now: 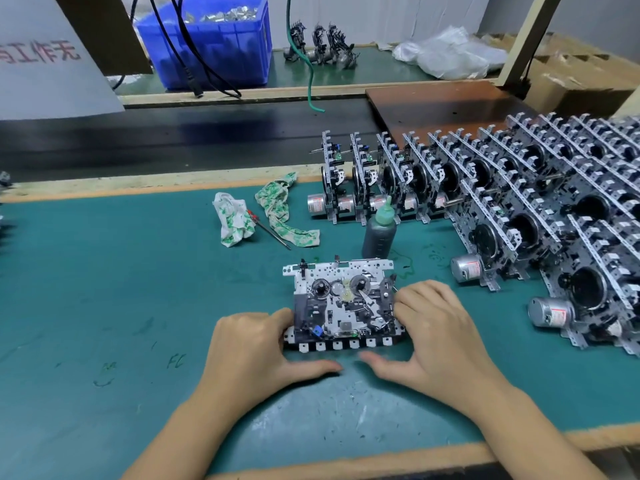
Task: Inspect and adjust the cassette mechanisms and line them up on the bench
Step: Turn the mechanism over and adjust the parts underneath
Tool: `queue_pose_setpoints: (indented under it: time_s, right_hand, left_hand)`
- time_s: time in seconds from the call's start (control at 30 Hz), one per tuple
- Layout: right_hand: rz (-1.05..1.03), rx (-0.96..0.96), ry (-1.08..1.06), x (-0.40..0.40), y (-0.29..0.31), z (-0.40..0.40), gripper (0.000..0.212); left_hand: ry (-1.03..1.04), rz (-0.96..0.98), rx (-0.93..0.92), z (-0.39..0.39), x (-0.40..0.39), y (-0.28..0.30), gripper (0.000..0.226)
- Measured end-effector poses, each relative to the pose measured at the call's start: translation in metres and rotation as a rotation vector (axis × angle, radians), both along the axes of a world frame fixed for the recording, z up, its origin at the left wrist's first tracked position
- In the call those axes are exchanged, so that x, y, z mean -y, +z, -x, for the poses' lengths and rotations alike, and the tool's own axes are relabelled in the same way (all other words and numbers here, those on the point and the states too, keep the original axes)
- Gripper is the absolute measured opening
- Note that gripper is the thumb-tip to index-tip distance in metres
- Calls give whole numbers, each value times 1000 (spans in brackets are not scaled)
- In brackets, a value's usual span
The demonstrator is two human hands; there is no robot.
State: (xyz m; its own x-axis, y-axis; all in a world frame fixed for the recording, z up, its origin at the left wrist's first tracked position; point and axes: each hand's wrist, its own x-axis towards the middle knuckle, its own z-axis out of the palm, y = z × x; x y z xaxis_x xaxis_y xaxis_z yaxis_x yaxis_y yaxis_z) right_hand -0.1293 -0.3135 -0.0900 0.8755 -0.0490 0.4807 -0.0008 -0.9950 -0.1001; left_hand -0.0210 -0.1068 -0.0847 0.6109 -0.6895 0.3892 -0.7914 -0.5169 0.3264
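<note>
One cassette mechanism (341, 301) lies flat on the green bench mat (121, 289), its reels and levers facing up. My left hand (254, 348) holds its left edge, fingers curled against the side and thumb stretched along the near edge. My right hand (436, 334) grips the right side the same way, its thumb pointing left under the key row. A long row of finished mechanisms (415, 174) stands upright on edge behind and to the right, with more rows (571, 220) stacked beyond.
A dark bottle with a green nozzle (379, 233) stands just behind the mechanism. Two green-patterned rags (235, 218) and a small screwdriver (270, 230) lie at the back left. A conveyor belt (173, 136), a blue crate (211, 43) and hanging cables (311, 64) sit farther back.
</note>
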Motion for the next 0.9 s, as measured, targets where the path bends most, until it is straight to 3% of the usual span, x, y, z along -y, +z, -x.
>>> queue_pose_setpoints:
  time_s: [0.1, 0.3, 0.6, 0.7, 0.8, 0.9]
  right_hand:
    - [12, 25, -36, 0, 2, 1, 58]
    - [23, 123, -72, -10, 0, -1, 56]
    - [-35, -51, 111, 2, 5, 0, 46]
    - [-334, -103, 148, -1, 9, -1, 37]
    - [-722, -122, 177, -5, 12, 1, 45]
    - [-994, -80, 132, -13, 20, -4, 48]
  left_hand:
    - [-75, -10, 15, 1, -1, -2, 63]
    - [-30, -4, -7, 1, 0, 3, 61]
    - [18, 20, -92, -3, -4, 0, 66]
    - [11, 162, -252, -3, -6, 4, 66]
    - [-14, 383, -479, 1, -9, 6, 70]
    - [-51, 534, -559, 7, -8, 11, 47]
